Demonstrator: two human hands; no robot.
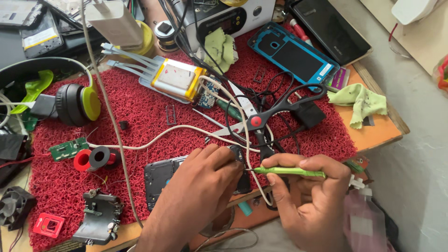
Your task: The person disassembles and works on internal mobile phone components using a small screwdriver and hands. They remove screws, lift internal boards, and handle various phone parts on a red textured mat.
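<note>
Left hand (200,186): I see it pressed flat on the phone (163,177), fingers curled over its upper edge, pinning it to the mat (140,121).
Right hand (308,196): fingers closed around the green screwdriver (289,171), tip pointing to 9 o'clock at the phone's right edge.
Phone: dark opened body, low centre of the mat, at 6 o'clock from the scissors (261,116).
Risk, slip: I judge the slim smooth driver could skid off a screw; cause, a tilted tip.
Risk, snag: the white cable (186,130) loops over the work at 12 o'clock; it could drag the tool.
Materials: mat red, coarse, looped; driver slender and glossy; scissors steel with black handles; battery (177,79) flat, silver, yellow-taped.
</note>
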